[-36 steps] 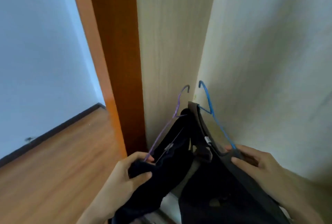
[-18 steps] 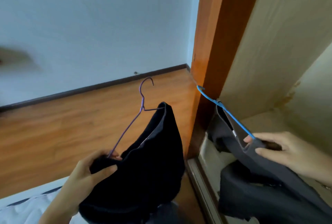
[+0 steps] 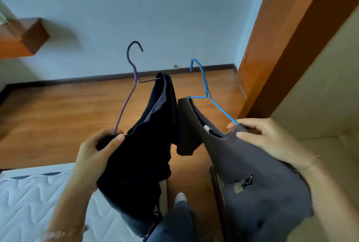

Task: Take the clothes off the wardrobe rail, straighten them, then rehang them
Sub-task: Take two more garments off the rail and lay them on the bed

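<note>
both arms reach forward, side by side. the left hand [image 3: 97,150] curls fingers and thumb round a bunch of the black garment [image 3: 139,164]; the right hand [image 3: 268,140] pinches the grey shirt [image 3: 242,164] between thumb and fingers.

I get soft, even daylight, cool on the wall [image 3: 155,8] and warm on the floor [image 3: 58,115], with a brighter patch low in the middle. The shelf [image 3: 29,36] at the left edge is smeared and throws a soft shadow rightward. The black top [image 3: 139,160] is crushed flat; the grey top [image 3: 252,164] keeps some folds. My wide lens bends the skirting [image 3: 97,80] and tilts the wardrobe frame [image 3: 281,37].
</note>
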Motion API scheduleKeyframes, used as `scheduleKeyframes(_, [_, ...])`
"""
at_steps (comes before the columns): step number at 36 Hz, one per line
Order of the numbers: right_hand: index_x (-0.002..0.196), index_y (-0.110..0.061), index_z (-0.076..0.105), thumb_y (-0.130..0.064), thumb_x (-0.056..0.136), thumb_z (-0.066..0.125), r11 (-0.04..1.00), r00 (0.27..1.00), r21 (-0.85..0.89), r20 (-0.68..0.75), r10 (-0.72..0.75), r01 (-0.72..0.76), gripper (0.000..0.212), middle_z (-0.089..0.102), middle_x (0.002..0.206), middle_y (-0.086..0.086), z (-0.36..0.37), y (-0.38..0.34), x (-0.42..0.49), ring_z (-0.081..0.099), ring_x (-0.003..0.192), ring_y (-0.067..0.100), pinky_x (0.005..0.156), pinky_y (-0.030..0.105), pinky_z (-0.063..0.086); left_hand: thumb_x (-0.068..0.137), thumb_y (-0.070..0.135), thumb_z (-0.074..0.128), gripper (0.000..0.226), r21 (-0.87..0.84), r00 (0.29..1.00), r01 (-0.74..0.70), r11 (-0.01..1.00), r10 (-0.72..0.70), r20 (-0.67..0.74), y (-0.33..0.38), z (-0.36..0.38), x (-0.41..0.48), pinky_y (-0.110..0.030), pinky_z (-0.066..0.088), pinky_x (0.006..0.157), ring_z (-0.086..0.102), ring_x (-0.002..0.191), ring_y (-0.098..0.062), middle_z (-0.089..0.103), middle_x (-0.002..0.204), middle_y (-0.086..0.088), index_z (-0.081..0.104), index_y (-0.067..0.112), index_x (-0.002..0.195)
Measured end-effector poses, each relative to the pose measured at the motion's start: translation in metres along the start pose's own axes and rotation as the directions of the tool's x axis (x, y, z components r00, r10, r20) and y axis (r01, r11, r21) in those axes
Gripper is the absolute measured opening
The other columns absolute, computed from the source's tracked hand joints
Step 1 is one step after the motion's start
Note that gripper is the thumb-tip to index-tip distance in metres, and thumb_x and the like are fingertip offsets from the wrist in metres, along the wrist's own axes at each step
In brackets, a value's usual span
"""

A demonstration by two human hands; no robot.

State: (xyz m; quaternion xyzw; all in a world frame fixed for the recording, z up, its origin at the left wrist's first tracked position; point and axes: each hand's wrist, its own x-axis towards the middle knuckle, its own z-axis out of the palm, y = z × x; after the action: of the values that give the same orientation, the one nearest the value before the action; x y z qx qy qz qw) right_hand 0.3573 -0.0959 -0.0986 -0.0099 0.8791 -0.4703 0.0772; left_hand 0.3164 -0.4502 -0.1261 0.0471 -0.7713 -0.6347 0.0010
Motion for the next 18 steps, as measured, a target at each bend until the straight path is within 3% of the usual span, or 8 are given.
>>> scheduleKeyframes(2, [0.102,-0.03,0.069,-0.009,0.089,0.058,0.999,0.999,0.013,0.002,-0.038,0.038,0.027,0.071,0.099,-0.02,0.003,-0.01,0.024,0.062,0.094,-0.01,0.079,0.008,0.047,0.091,0.013,0.063,0.024,-0.024,0.996,0.009,1.0,-0.012,-0.093,0.003,-0.004,0.012,-0.017,0.053,0.059,0.064,0.065,-0.004,0.069,0.07,0.009,0.071,0.027,0.074])
scheduleKeyframes(5, [0.103,-0.026,0.069,-0.008,0.089,0.058,0.994,0.996,0.053,0.003,-0.094,0.094,0.025,0.072,0.098,-0.013,0.008,-0.024,0.066,0.064,0.095,-0.004,0.079,0.009,0.049,0.093,0.016,0.06,0.018,-0.024,0.982,-0.001,1.0,-0.004,-0.191,0.005,-0.009,0.036,-0.009,0.051,0.053,0.062,0.058,0.003,0.067,0.064,0.013,0.07,0.022,0.079])
scheduleKeyframes(10, [0.103,-0.021,0.07,-0.007,0.089,0.058,0.979,0.984,0.116,-0.083,-0.16,0.169,0.023,0.072,0.098,-0.012,0.006,-0.04,0.153,0.065,0.095,-0.001,0.081,0.013,0.051,0.093,0.018,0.06,0.017,-0.004,0.947,0.007,1.0,-0.007,-0.32,0.002,-0.026,0.092,-0.026,0.05,0.064,0.062,0.059,0.002,0.068,0.063,0.014,0.068,0.021,0.079])
scheduleKeyframes(12, [0.102,-0.021,0.07,-0.006,0.088,0.058,0.97,0.977,0.139,-0.113,-0.182,0.197,0.024,0.07,0.1,-0.017,0.003,-0.046,0.194,0.064,0.093,-0.005,0.078,0.007,0.049,0.093,0.017,0.06,0.017,0.021,0.928,-0.018,1.0,0.024,-0.372,0.001,-0.034,0.118,-0.019,0.051,0.061,0.062,0.061,0.001,0.068,0.064,0.015,0.068,0.021,0.078])
scheduleKeyframes(15, [0.105,-0.018,0.069,-0.007,0.088,0.059,0.969,0.975,0.132,-0.109,-0.194,0.208,0.023,0.072,0.097,-0.01,0.001,-0.055,0.262,0.063,0.096,-0.003,0.082,0.007,0.047,0.092,0.016,0.06,0.021,0.024,0.895,-0.031,0.999,0.038,-0.445,-0.004,-0.047,0.16,-0.004,0.046,0.05,0.061,0.057,0.005,0.068,0.065,0.015,0.069,0.022,0.074])
scheduleKeyframes(18, [0.106,-0.012,0.068,-0.006,0.089,0.057,0.973,0.979,0.118,-0.073,-0.189,0.196,0.021,0.069,0.103,-0.01,0.006,-0.068,0.329,0.06,0.098,-0.006,0.079,0.002,0.045,0.093,0.017,0.06,0.02,-0.033,0.863,0.005,0.999,-0.021,-0.504,-0.007,-0.056,0.202,-0.013,0.05,0.054,0.061,0.062,-0.006,0.066,0.064,0.01,0.069,0.024,0.076])
